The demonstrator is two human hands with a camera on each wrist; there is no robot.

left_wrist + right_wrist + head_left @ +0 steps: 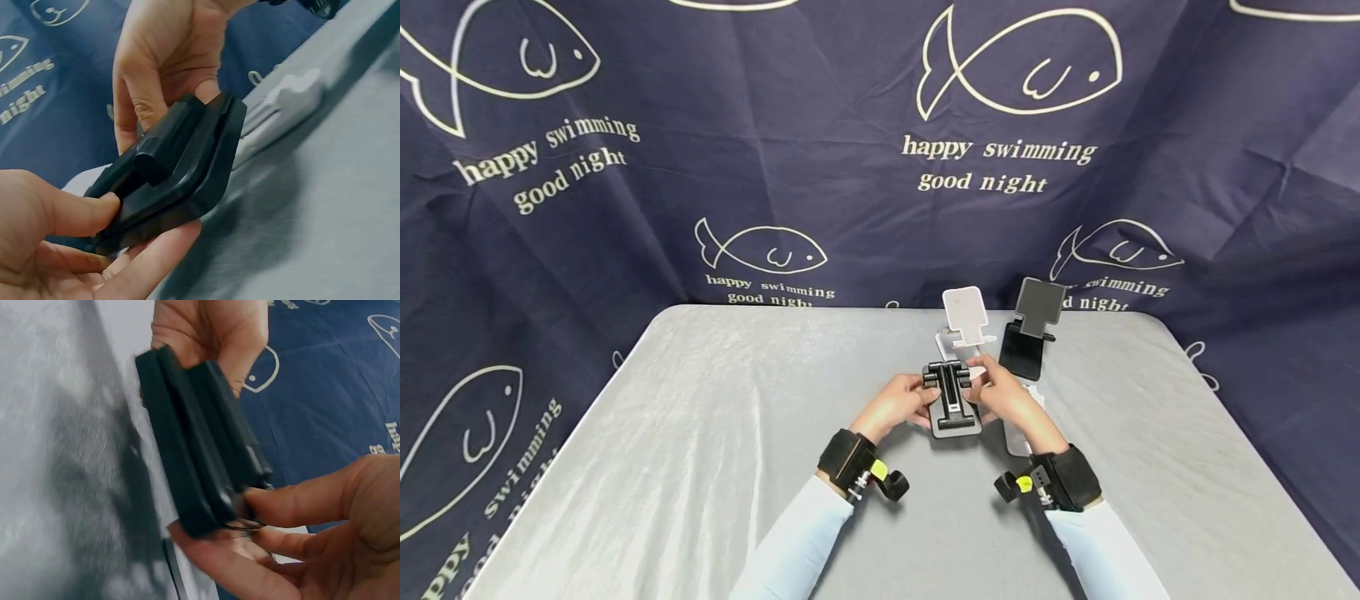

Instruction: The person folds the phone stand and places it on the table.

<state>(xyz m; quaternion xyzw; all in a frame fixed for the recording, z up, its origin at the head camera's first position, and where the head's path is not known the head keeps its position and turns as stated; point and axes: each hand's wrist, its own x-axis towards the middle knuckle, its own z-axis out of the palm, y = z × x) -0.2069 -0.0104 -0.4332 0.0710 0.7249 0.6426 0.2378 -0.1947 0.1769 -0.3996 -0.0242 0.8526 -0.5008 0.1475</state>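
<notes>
A black folding phone stand (952, 398), folded flat, is held between both hands above the grey table. The left hand (895, 406) grips its left side, with the thumb on the hinged face and the fingers underneath, as the left wrist view shows on the stand (181, 169). On the opposite side the right hand (1006, 398) pinches the edge, its thumb on top and fingers below in the right wrist view. Just behind the hands an unfolded white phone stand (966, 315) stands upright, its base partly hidden by the right hand.
To its right an unfolded black phone stand (1040, 308) stands near the table's back edge. A folded white phone stand (1017, 438) lies partly under the right forearm. Behind the grey tabletop (737, 433) hangs a dark blue curtain (850, 108) with fish prints.
</notes>
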